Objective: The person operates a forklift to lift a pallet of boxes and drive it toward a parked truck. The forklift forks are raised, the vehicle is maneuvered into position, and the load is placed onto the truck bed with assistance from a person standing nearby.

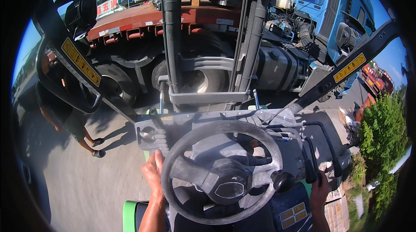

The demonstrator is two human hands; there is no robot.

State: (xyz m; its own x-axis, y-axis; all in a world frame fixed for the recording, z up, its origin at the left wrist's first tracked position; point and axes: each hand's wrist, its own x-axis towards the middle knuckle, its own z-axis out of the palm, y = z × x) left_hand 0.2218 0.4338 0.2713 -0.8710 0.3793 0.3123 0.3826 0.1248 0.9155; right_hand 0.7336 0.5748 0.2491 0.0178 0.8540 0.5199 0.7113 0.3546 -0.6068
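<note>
I sit at the controls of a forklift. My left hand (153, 172) wraps around the left rim of the grey steering wheel (203, 134). The wheel's black spinner knob (282, 181) sits on its right rim, untouched. My right hand (320, 187) grips one of the black control levers (308, 159) to the right of the dashboard. The dark grey mast (173, 37) rises straight ahead, beyond the dashboard (203, 119).
A flatbed truck with a red deck (143, 17), big wheels (203, 78) and a blue cab (320, 2) stands close in front. A person in dark clothes (65, 115) stands on the concrete at left. Green bushes (383, 132) line the right side.
</note>
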